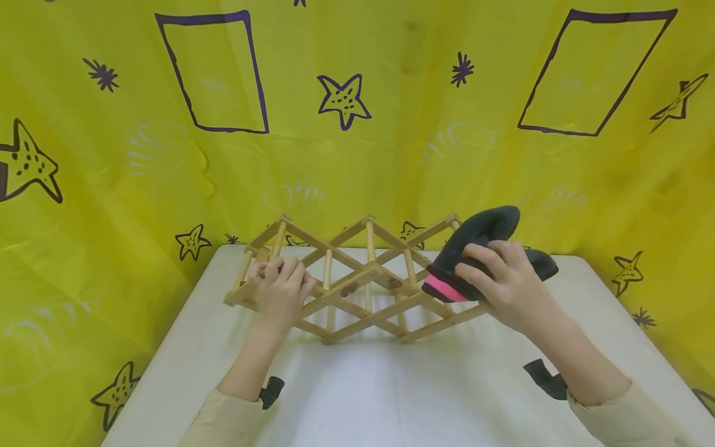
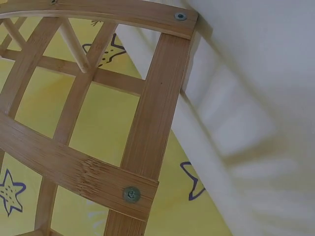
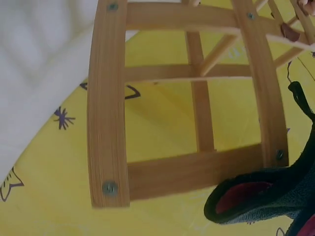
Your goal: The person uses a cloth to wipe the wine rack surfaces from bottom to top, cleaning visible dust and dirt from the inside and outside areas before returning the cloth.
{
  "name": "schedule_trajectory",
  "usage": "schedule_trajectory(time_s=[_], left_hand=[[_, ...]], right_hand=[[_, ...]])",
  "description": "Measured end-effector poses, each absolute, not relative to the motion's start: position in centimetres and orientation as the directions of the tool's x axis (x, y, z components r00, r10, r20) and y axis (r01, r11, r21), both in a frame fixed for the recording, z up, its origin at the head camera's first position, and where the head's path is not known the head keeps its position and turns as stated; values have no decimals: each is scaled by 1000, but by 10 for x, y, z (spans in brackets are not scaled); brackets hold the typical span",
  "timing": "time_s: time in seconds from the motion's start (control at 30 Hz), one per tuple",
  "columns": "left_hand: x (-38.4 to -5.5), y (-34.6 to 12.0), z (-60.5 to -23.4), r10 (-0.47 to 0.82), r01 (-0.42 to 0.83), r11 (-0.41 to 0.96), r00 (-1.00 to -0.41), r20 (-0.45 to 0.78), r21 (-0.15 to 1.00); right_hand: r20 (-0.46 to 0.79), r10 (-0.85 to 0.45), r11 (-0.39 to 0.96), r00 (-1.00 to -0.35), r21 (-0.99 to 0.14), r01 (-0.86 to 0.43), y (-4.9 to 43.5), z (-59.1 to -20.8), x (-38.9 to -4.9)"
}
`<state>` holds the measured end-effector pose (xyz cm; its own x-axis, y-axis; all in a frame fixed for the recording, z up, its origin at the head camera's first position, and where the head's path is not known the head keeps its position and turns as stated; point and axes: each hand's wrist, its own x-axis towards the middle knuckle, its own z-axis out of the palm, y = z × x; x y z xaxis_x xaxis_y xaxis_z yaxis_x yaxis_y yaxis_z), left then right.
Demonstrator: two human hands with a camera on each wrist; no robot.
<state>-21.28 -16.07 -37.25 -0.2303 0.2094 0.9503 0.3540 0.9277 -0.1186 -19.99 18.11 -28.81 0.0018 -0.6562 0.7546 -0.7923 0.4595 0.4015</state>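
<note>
The left end of a latticed wooden rack (image 1: 371,270) is gripped by the left hand (image 1: 281,292); at the rack's right end, a curved, pink-banded black fabric item (image 1: 469,233) is held by the right hand (image 1: 511,287).

A bolted wooden lattice rack (image 2: 77,105) shows against a yellow star-patterned curtain (image 2: 104,128) and a white tabletop (image 2: 266,59).

Beige sleeves (image 1: 631,417), black wrist cameras (image 1: 272,392)
</note>
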Motion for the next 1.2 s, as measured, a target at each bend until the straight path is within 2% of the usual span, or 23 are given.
schedule_trajectory(time_s=[0.33,0.47,0.63,0.8,1.2], left_hand=[[-220,-144,-374,210,278,950,-243,947,-139],[-221,-137,-374,211,250,957,-267,940,-144],[-223,-127,-372,205,223,964,-289,935,-142],[-227,-118,-372,204,207,967,-285,936,-148],[-229,-115,-373,221,224,962,-300,928,-157]], right_hand=[[771,-635,501,-49,362,-786,172,-311,-183],[778,-623,529,-78,346,-775,168,-323,-178],[780,-608,566,-147,297,-769,160,-336,-174],[765,-602,598,-230,241,-764,155,-349,-174],[795,-510,698,-328,160,-698,140,-365,-198]])
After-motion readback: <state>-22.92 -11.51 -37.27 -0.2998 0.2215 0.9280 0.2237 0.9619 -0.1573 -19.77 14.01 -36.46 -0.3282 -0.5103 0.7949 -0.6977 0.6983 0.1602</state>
